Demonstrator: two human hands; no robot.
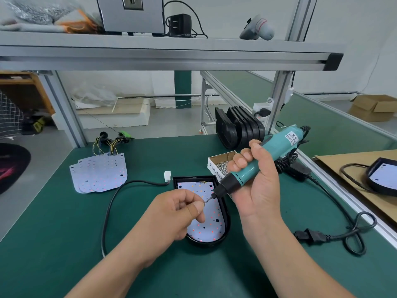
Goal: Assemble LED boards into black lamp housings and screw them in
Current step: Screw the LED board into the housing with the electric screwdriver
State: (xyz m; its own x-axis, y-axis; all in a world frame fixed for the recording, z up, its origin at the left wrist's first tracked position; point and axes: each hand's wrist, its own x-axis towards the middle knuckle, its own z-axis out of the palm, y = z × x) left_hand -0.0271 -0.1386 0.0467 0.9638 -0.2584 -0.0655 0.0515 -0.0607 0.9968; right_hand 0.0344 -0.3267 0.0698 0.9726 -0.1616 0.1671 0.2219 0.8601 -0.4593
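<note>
**Teal screwdriver meets a screw above the black housing**

Head view. The right hand point(255, 181) holds the teal electric screwdriver point(285, 139). Its grip is closed fully around the body, with the thumb on top. The tool is slanted, with its rear end up and to the right and its bit point(209, 198) pointing down and to the left. The left hand point(178, 214) makes a narrow grip: thumb and forefinger pinch what seems to be a small screw point(203, 203), which touches the tip of the bit.

Both hands hover over the black housing point(226, 214). It lies flat on the green desk point(64, 233), directly in front of the person, with an LED board point(211, 224) already seated inside. The long axis of the housing runs from near to far and leans a little to the left at the far side. The rounded end points toward the person. The straight end, where the wires come out, points away toward the box of screws point(221, 162).

In my judgement the step is to seat the screw on the bit. To do it well, the screw should stand in one line with the bit and the head should sit fully in place. The fingers should let go only when the screw stays by itself. After this, the tool should be brought upright over a hole in the board, because a slanted start can strip the thread or scratch the board.
</note>
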